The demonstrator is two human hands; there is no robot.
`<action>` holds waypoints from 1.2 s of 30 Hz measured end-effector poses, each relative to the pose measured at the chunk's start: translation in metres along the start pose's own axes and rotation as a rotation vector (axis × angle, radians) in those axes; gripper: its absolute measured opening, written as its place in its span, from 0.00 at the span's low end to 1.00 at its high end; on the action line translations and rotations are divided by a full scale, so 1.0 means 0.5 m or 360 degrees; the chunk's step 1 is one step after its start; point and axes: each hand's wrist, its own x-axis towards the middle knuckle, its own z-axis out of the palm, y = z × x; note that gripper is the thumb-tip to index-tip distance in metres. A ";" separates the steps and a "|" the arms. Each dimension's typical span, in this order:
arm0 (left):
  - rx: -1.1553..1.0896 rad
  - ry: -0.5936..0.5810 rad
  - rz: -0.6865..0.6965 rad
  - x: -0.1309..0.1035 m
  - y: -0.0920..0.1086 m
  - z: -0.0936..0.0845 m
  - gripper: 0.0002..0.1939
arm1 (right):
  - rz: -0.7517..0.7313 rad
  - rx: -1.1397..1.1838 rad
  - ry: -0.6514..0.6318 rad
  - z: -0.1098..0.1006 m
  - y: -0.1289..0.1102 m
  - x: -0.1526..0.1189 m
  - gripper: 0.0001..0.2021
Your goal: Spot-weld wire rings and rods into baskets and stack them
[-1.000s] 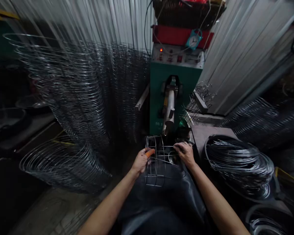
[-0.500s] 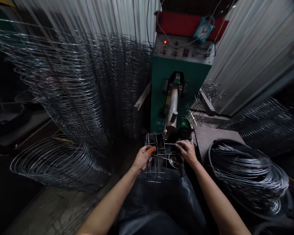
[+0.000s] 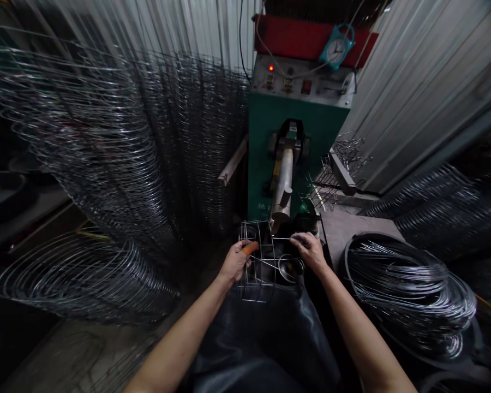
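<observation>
My left hand (image 3: 233, 263) is closed on a small round wire frame (image 3: 254, 300), made of thin rings joined by cross wires. An orange piece (image 3: 250, 249) shows at its fingertips; I cannot make out whether it is a finger cover or something held. With a pinch, my right hand (image 3: 311, 252) grips the end of a thin straight wire rod (image 3: 282, 238). The rod's other end meets the frame's right side, just beneath the metal tip of a spot welder's arm (image 3: 281, 207). Below the rod is a round metal rim (image 3: 291, 267).
Tall stacks of wire rings (image 3: 106, 136) stand on the left. The green welding machine (image 3: 256, 147) faces me, with a teal clock (image 3: 336, 49) on top. A tub (image 3: 346, 256) of wire hoops (image 3: 409, 278) sits on the right. A dark apron (image 3: 265, 344) covers my lap.
The whole view has shifted slightly, so everything sits a little further left. Both hands keep their holds on the frame and the rod.
</observation>
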 end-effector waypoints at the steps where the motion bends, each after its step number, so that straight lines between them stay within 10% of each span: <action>1: -0.0007 0.0002 -0.0003 0.002 0.001 0.001 0.23 | 0.0006 -0.0004 -0.0002 0.001 0.002 0.002 0.12; 15: 0.0014 0.0005 -0.0049 0.017 0.013 0.009 0.22 | 0.0127 -0.0032 -0.0075 -0.003 0.006 0.020 0.09; 20: 0.0038 0.0008 -0.0027 0.012 0.015 0.011 0.21 | 0.0024 -0.0154 0.0186 -0.015 -0.057 -0.030 0.09; 27: 0.0022 0.0075 0.0000 0.006 0.013 0.017 0.21 | 0.0052 0.0257 -0.0192 0.028 -0.147 -0.097 0.06; 36: 0.0048 0.0051 -0.0002 0.007 0.021 0.017 0.20 | -0.0061 -0.0154 0.0159 -0.024 -0.041 -0.051 0.07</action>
